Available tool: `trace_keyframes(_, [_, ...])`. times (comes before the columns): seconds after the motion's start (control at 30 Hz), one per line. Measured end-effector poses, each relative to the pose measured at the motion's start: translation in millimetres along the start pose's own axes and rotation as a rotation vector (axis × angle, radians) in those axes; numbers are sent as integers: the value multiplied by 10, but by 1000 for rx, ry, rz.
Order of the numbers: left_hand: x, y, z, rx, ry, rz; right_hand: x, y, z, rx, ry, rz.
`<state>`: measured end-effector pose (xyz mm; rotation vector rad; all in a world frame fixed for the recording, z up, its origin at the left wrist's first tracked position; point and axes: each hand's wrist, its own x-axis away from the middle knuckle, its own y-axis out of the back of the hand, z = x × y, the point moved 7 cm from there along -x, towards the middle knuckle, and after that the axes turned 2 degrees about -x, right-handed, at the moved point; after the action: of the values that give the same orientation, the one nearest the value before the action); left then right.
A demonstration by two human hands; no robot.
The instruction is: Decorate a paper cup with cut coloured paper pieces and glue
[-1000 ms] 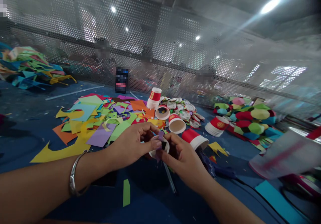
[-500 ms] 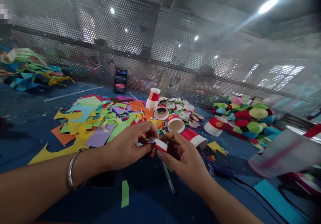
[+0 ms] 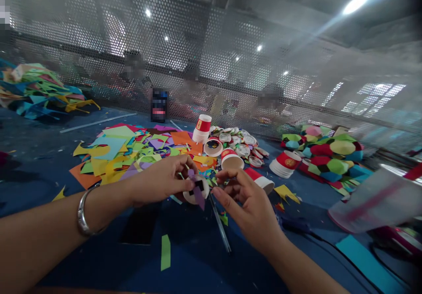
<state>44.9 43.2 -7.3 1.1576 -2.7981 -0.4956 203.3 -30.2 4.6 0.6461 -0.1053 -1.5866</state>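
Between the thumb and fingers of my left hand [image 3: 165,177] is a round white paper-cup base [image 3: 191,197], its flat face turned toward me. Strips of purple paper [image 3: 199,198] and black paper [image 3: 198,186] lie across that face. My right hand [image 3: 249,204] is just to the right, apart from the disc, its fingers curved and parted with nothing visible in them. Behind it a red and white paper cup [image 3: 263,182] lies on its side. A clear stick [image 3: 220,223] rests on the blue table below the hands.
Coloured paper scraps [image 3: 115,147] spread over the left middle. Stacked paper cups [image 3: 201,129] stand behind, beside a pile of white discs [image 3: 234,140]. Coloured paper balls [image 3: 332,157] and a large translucent cup [image 3: 369,201] are at right. A mesh screen [image 3: 184,43] rises behind the table.
The cup base has tilted so its papered face shows, and my left hand has drawn it slightly left and down. My right hand has let go of it and moved away to the right.
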Motion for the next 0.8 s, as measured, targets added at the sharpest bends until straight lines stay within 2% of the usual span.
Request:
trace_keyframes(0.1, [19,-112,133,65,127,135,-13,-9,22,42,25,11])
trace_keyframes(0.17, [38,-174,149,13,148,158,-19,-26,28,70,40,27])
trace_keyframes(0.27, [64,-188,107,-193,122,94,-23,-44,18,97,52,42])
trace_keyframes(0.43, [123,-125,-61,-663,-62,-44,-31,-58,-4,115,57,55])
trace_keyframes(0.5, [138,-95,-76,-738,-84,-69,-37,-57,-5,120,60,53])
trace_keyframes(0.63, [121,53,-117,-762,-125,-168,-41,-62,9,138,71,55])
trace_keyframes(0.8, [48,426,-182,-762,-124,-334,-24,-60,4,148,68,65])
